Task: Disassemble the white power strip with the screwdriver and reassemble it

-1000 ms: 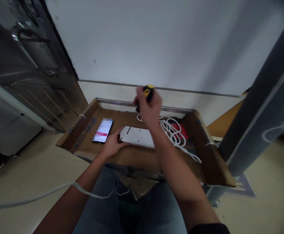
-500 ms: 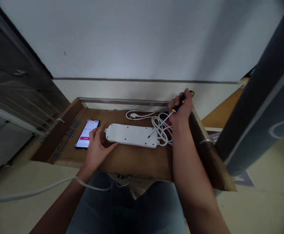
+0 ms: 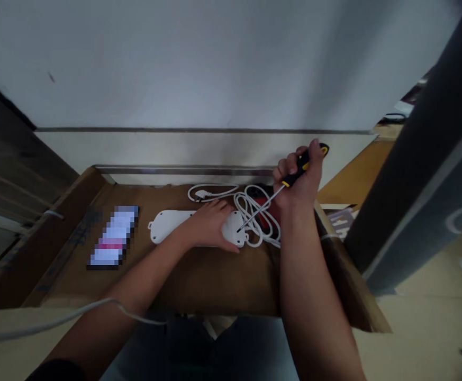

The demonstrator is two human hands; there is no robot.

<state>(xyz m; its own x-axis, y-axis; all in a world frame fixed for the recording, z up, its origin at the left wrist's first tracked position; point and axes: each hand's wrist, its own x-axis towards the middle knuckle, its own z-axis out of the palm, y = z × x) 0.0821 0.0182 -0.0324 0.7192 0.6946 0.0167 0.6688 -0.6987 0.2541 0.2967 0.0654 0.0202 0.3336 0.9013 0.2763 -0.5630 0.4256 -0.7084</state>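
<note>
A white power strip (image 3: pixel 171 221) lies with its screw-holed face up on brown cardboard (image 3: pixel 223 275). My left hand (image 3: pixel 211 223) reaches across it and grips its right part, thumb at the near edge and fingers at the far edge. In my right hand (image 3: pixel 300 174) is a screwdriver (image 3: pixel 268 202) with a black and yellow handle. Its shaft slants down to the left, the tip over the strip's right end; whether the tip touches is unclear. The strip's white cable (image 3: pixel 260 239) lies coiled at its right, its plug (image 3: pixel 201 194) behind the strip.
A phone (image 3: pixel 114 238) with a pixelated screen lies left on the cardboard. Something red (image 3: pixel 263 211) sits under the cable coils. Raised cardboard sides (image 3: pixel 350 280) flank the work area, a white panel (image 3: pixel 215 63) stands behind, and a grey post (image 3: pixel 417 159) rises at right.
My left hand has moved right, from the strip's left end onto its right part. My right hand still holds the screwdriver near the strip's right end. The camera view has shifted.
</note>
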